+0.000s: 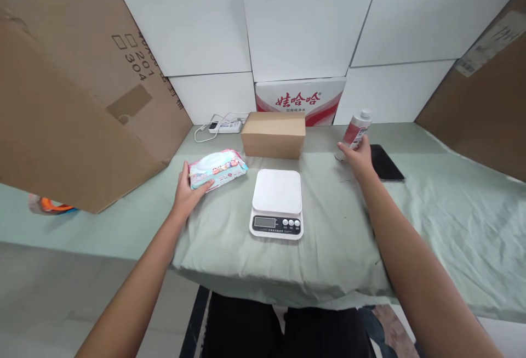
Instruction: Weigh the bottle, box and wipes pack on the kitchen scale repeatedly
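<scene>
My left hand (189, 189) is closed around the left end of a pack of wet wipes (218, 168), light blue and pink, on the left part of the table. On the right, my right hand (358, 156) grips a clear plastic bottle (355, 128) with a white cap and a red and white label. The bottle is slightly tilted, and my fingers hide part of its lower half. Between my hands lies a white kitchen scale (277, 193) with a dark display strip and several buttons. Its platform bears nothing.
Behind the scale sits a brown cardboard box (273, 134). A white power strip (225, 126) with cables lies at the back left. Near my right wrist is a black tablet-like object (385, 163). White boxes (304, 29) and large cardboard sheets (82, 100) wall in the green-covered table (329, 237).
</scene>
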Available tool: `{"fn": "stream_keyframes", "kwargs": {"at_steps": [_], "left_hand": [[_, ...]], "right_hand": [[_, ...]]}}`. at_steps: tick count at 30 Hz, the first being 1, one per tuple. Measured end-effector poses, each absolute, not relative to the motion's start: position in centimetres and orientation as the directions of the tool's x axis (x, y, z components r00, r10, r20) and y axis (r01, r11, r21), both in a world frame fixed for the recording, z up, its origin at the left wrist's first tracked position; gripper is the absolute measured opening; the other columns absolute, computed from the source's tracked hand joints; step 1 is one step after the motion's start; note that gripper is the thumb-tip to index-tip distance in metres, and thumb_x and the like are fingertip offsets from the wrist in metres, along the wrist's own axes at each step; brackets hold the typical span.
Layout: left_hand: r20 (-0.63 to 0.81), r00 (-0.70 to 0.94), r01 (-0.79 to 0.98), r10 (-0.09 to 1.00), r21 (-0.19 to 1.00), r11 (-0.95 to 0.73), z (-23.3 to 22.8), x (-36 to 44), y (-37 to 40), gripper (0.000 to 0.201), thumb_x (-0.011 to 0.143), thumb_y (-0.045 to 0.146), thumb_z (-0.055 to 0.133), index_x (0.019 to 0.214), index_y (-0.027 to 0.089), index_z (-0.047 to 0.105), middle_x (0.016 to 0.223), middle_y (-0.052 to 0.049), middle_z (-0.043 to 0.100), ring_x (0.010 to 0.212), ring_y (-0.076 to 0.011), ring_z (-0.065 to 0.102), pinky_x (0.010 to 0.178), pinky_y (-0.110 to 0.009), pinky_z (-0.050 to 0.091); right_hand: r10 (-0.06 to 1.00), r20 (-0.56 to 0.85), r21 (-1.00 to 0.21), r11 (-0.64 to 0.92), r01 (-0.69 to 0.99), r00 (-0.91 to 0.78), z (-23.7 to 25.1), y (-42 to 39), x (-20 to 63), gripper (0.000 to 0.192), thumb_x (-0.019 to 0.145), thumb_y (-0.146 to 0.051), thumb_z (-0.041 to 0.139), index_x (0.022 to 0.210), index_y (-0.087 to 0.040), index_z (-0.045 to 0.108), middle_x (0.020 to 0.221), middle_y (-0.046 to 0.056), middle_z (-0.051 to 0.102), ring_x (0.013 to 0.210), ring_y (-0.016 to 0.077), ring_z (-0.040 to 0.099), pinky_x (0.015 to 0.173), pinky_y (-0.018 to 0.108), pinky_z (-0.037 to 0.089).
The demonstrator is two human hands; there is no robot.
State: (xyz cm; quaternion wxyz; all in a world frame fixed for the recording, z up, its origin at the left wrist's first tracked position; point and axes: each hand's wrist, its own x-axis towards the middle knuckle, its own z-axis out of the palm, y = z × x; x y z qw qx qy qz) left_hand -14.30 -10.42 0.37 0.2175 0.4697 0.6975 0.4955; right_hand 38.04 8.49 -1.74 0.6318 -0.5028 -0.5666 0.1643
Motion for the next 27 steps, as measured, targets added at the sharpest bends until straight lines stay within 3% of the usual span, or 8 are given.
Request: {"fn": "stream_keyframes", "kwargs": {"at_steps": [3, 6, 10, 14, 18, 27], "left_hand": [[0.173, -0.462, 0.458, 0.870, 0.886, 0.067, 0.2, -14.3, -10.3, 0.125, 0.071, 0.045, 0.093, 0.172, 0.019, 0.025, 0.178, -0.017, 0.028, 0.166, -0.0363, 0.028, 0.136, -0.044, 0.024], [0.191, -0.453, 0.455, 0.871, 0.890, 0.042, 0.0, -14.6, -10.1, 0.124, 0.069, 0.042, 0.094, 0.172, 0.021, 0.027, 0.179, -0.016, 0.028, 0.166, -0.0356, 0.028, 0.136, -0.042, 0.025], [0.191, -0.454, 0.449, 0.871, 0.893, 0.038, -0.2, -14.8, -10.0, 0.128, 0.066, 0.040, 0.096, 0.172, 0.020, 0.027, 0.178, -0.017, 0.029, 0.164, -0.0361, 0.034, 0.135, -0.044, 0.028], [0.196, -0.445, 0.446, 0.874, 0.895, 0.026, 0.0, -14.5, -10.3, 0.128, 0.069, 0.041, 0.095, 0.172, 0.017, 0.024, 0.179, -0.019, 0.026, 0.164, -0.0368, 0.032, 0.134, -0.044, 0.029], [0.189, -0.440, 0.445, 0.878, 0.895, 0.031, 0.2, -14.4, -10.3, 0.129, 0.070, 0.041, 0.094, 0.173, 0.014, 0.020, 0.180, -0.020, 0.024, 0.165, -0.0369, 0.032, 0.134, -0.044, 0.029], [0.196, -0.435, 0.441, 0.879, 0.897, 0.018, -0.2, -14.7, -10.0, 0.131, 0.067, 0.038, 0.095, 0.173, 0.016, 0.021, 0.180, -0.019, 0.025, 0.166, -0.0361, 0.029, 0.136, -0.045, 0.023]], "right_hand": [[0.808, 0.431, -0.897, 0.333, 0.291, 0.401, -1.7, 7.6, 36.3, 0.062, 0.062, -0.061, 0.088, 0.097, -0.024, 0.054, 0.088, 0.000, 0.063, 0.081, 0.0203, 0.060, 0.093, 0.052, 0.055], [0.814, 0.452, -0.889, 0.375, 0.263, 0.366, 0.1, 5.2, 34.9, 0.061, 0.066, -0.066, 0.086, 0.099, -0.024, 0.057, 0.092, 0.002, 0.067, 0.085, 0.0223, 0.064, 0.095, 0.053, 0.057], [0.827, 0.550, -0.832, 0.529, 0.166, 0.118, 3.4, 0.8, 30.6, 0.060, 0.076, -0.068, 0.082, 0.111, -0.026, 0.057, 0.109, 0.008, 0.071, 0.098, 0.0273, 0.071, 0.094, 0.051, 0.060], [0.859, 0.484, -0.867, 0.496, 0.038, -0.166, 4.7, -3.4, 25.0, 0.060, 0.079, -0.067, 0.083, 0.114, -0.026, 0.056, 0.110, 0.009, 0.071, 0.098, 0.0277, 0.072, 0.090, 0.047, 0.061], [0.848, 0.440, -0.871, 0.483, 0.090, -0.297, 4.3, -5.9, 21.9, 0.052, 0.082, -0.061, 0.082, 0.109, -0.024, 0.058, 0.105, 0.008, 0.071, 0.093, 0.0255, 0.070, 0.085, 0.043, 0.059], [0.862, 0.359, -0.883, 0.438, 0.169, -0.357, 2.9, -6.5, 21.1, 0.046, 0.085, -0.052, 0.080, 0.113, -0.023, 0.059, 0.110, 0.008, 0.071, 0.101, 0.0281, 0.070, 0.091, 0.046, 0.058]]}}
